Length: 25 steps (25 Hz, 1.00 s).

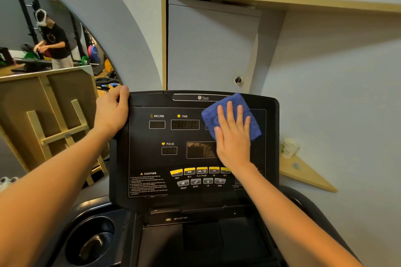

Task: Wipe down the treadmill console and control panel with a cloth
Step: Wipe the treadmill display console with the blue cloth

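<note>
The black treadmill console [149,158] fills the middle of the head view, with dark displays labelled INCLINE, TIME and PULSE and a row of yellow and grey buttons [199,176] lower down. A folded blue cloth [230,108] lies flat against the upper right of the panel. My right hand [233,136] presses on it with fingers spread, covering its lower half. My left hand [112,112] grips the console's upper left edge, thumb on the top rim.
A round cup holder [93,243] sits at the lower left of the treadmill deck. A paper cup [289,147] stands on a wooden corner shelf [308,174] right of the console. Wooden frames lean at the left. A person stands in the gym area at the far left.
</note>
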Available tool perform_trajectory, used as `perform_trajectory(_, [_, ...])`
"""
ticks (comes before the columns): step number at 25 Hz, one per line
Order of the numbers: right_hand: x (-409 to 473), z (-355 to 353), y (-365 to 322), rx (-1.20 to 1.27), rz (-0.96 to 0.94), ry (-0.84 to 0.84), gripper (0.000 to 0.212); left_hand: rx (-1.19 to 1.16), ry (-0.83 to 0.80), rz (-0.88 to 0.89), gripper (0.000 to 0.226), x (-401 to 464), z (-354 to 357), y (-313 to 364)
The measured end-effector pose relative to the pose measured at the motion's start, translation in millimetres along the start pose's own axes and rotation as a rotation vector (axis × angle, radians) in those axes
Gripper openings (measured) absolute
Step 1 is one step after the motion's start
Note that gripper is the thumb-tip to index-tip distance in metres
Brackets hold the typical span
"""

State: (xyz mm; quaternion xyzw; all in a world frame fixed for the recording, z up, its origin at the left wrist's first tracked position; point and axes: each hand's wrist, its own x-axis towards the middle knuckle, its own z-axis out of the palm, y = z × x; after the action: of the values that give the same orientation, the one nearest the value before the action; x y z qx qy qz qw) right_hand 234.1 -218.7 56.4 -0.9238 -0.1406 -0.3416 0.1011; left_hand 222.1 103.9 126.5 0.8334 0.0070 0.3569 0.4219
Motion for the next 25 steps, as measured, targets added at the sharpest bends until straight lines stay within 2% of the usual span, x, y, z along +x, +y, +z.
perform_trajectory(6, [-37.0,13.5,-42.6,0.019,-0.327,-0.117,0.057,-0.005,-0.006,-0.021,0.044,-1.6,-1.5,4.0])
perform_trajectory(12, [-106.1,25.2,-5.0,-0.001,-0.464,-0.216,0.064,-0.013,-0.009,-0.008,0.045,-0.6,-2.0,2.1])
perform_trajectory(15, [-138.0,26.3,36.0,-0.048,-0.369,-0.222,0.066,-0.012,-0.011,-0.003,0.042,-0.3,-0.9,2.4])
perform_trajectory(19, [-163.5,19.9,79.0,-0.018,-0.080,-0.204,0.055,-0.009,0.006,0.007,0.041,-0.6,-0.6,2.9])
perform_trajectory(25, [-134.0,20.1,87.2,0.115,0.177,-0.055,0.055,-0.035,0.011,0.016,0.042,2.4,1.5,-2.6])
